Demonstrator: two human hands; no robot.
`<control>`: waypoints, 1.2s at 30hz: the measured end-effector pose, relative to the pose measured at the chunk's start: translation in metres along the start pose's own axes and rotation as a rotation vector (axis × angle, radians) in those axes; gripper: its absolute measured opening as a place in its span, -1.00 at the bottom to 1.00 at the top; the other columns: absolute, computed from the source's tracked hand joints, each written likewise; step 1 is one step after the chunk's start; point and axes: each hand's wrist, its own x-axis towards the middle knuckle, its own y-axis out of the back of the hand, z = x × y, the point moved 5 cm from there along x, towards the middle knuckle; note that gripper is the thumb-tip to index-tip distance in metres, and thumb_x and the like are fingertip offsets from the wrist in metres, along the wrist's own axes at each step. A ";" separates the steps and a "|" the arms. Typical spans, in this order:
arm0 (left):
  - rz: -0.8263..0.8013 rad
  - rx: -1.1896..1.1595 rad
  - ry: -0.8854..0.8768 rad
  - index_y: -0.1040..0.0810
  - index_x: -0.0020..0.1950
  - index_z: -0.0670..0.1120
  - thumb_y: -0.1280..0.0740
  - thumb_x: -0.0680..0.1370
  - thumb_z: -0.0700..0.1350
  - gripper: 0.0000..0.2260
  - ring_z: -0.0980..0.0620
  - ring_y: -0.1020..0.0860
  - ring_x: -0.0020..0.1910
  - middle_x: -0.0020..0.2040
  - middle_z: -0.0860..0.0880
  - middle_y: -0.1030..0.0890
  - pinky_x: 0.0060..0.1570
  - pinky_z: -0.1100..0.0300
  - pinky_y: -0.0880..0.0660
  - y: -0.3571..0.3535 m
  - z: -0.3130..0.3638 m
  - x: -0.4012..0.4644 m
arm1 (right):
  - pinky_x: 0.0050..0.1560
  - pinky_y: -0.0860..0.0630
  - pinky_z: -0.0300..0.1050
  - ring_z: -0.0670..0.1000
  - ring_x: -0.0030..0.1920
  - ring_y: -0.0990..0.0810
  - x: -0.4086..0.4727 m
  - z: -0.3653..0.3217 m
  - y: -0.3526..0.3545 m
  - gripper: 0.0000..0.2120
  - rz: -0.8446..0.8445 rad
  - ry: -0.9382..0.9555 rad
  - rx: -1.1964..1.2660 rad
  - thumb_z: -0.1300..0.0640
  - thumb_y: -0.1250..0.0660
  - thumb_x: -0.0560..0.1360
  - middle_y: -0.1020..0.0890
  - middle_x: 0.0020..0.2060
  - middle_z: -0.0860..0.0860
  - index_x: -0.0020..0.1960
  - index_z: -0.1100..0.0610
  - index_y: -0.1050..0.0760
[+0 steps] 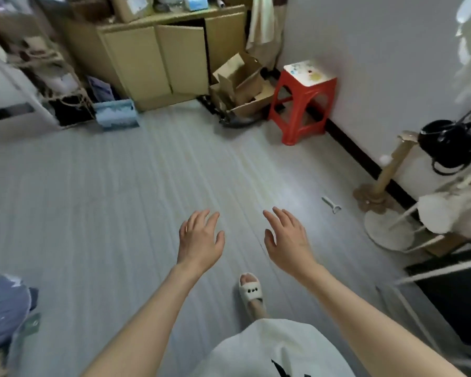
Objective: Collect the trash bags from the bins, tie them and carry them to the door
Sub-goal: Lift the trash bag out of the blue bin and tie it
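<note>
Both hands out front over the grey floor point(98, 202), palms down. Left hand point(200, 239) and right hand point(288, 239) have fingers spread, relaxed, holding nothing. No trash bag or bin clearly in view; task's thing can't be located here. Red stool point(301, 100) and cardboard boxes point(239, 85) sit in the far corner by the cabinet point(152, 58). Risk: a small white object point(331, 204) lies on the floor to the right, and a slippered foot point(250, 291) could trip on it while searching.

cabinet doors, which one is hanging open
The middle door of the tan cabinet: its right edge swings out, showing a dark gap behind it. The left door and the right door sit flush and closed.
</note>
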 end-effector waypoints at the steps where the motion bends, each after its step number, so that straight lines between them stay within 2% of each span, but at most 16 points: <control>1: 0.006 0.005 0.037 -0.22 0.46 -0.04 -0.13 0.58 -0.01 -0.56 -0.03 -0.08 0.51 0.50 -0.06 -0.22 0.47 0.02 -0.03 0.005 -0.012 0.017 | 0.46 -0.12 0.09 0.15 0.48 -0.17 0.027 -0.008 -0.004 -0.55 -0.005 0.035 -0.008 0.14 -0.14 0.55 -0.29 0.44 0.13 0.43 0.10 -0.25; 3: 0.029 0.002 0.117 -0.22 0.46 -0.05 -0.13 0.58 -0.02 -0.56 -0.03 -0.08 0.51 0.50 -0.06 -0.22 0.47 0.02 -0.03 0.018 -0.038 0.052 | 0.43 -0.15 0.09 0.17 0.46 -0.21 0.080 -0.026 -0.011 -0.56 -0.030 0.103 -0.022 0.14 -0.15 0.54 -0.33 0.42 0.14 0.41 0.12 -0.27; 7: 0.070 -0.031 0.260 -0.26 0.44 -0.08 -0.15 0.58 -0.03 -0.57 -0.02 -0.14 0.49 0.47 -0.07 -0.26 0.45 0.03 -0.09 0.055 -0.095 0.125 | 0.45 -0.09 0.03 0.10 0.49 -0.14 0.192 -0.088 -0.028 -0.54 -0.153 0.231 -0.048 0.09 -0.09 0.56 -0.24 0.47 0.07 0.45 0.06 -0.18; 10: 0.110 -0.060 0.360 -0.28 0.43 -0.08 -0.16 0.57 -0.03 -0.57 -0.02 -0.17 0.47 0.46 -0.05 -0.28 0.43 0.02 -0.14 0.081 -0.139 0.162 | 0.43 -0.10 0.03 0.09 0.48 -0.16 0.252 -0.141 -0.047 -0.54 -0.230 0.340 -0.078 0.07 -0.08 0.56 -0.26 0.46 0.07 0.45 0.06 -0.20; 13: 0.170 -0.086 0.482 -0.29 0.42 -0.08 -0.16 0.56 -0.04 -0.58 -0.03 -0.20 0.46 0.45 -0.06 -0.30 0.42 -0.01 -0.17 0.109 -0.210 0.185 | 0.39 -0.17 0.05 0.11 0.44 -0.25 0.310 -0.217 -0.080 -0.50 -0.306 0.481 -0.103 0.04 -0.03 0.49 -0.34 0.42 0.09 0.42 0.08 -0.26; 18: 0.251 -0.122 0.710 -0.31 0.41 -0.06 -0.18 0.55 -0.04 -0.58 -0.04 -0.25 0.44 0.44 -0.07 -0.31 0.41 0.02 -0.20 0.154 -0.368 0.206 | 0.41 -0.13 0.02 0.08 0.46 -0.20 0.400 -0.365 -0.153 -0.55 -0.395 0.650 -0.121 0.11 -0.10 0.56 -0.29 0.45 0.06 0.44 0.07 -0.22; 20: 0.261 -0.122 0.738 -0.32 0.40 -0.07 -0.19 0.55 -0.05 -0.59 -0.05 -0.28 0.42 0.43 -0.07 -0.33 0.40 0.03 -0.22 0.171 -0.407 0.215 | 0.42 -0.12 0.00 0.06 0.46 -0.20 0.421 -0.405 -0.170 -0.55 -0.418 0.665 -0.136 0.10 -0.08 0.56 -0.28 0.45 0.05 0.45 0.06 -0.20; 21: 0.257 -0.133 0.767 -0.33 0.39 -0.08 -0.19 0.55 -0.05 -0.59 -0.05 -0.30 0.41 0.42 -0.07 -0.35 0.39 0.03 -0.23 0.190 -0.461 0.228 | 0.42 -0.13 -0.01 0.06 0.46 -0.20 0.448 -0.456 -0.196 -0.55 -0.438 0.681 -0.141 0.09 -0.07 0.57 -0.28 0.45 0.04 0.45 0.06 -0.19; 29: 0.333 -0.174 0.841 -0.42 0.31 -0.15 -0.18 0.50 -0.05 -0.60 -0.15 -0.44 0.30 0.30 -0.13 -0.50 0.26 -0.06 -0.39 0.289 -0.646 0.285 | 0.42 -0.11 -0.02 0.05 0.44 -0.23 0.549 -0.662 -0.262 -0.57 -0.533 0.733 -0.141 0.12 -0.06 0.57 -0.33 0.42 0.00 0.45 0.05 -0.20; 36: 0.371 -0.233 0.942 -0.38 0.36 -0.16 -0.23 0.54 -0.13 -0.61 -0.14 -0.40 0.33 0.34 -0.13 -0.45 0.29 0.00 -0.31 0.350 -0.835 0.350 | 0.40 -0.16 -0.01 0.09 0.41 -0.27 0.662 -0.833 -0.358 -0.57 -0.608 0.749 -0.160 0.15 -0.06 0.56 -0.34 0.40 0.05 0.44 0.06 -0.22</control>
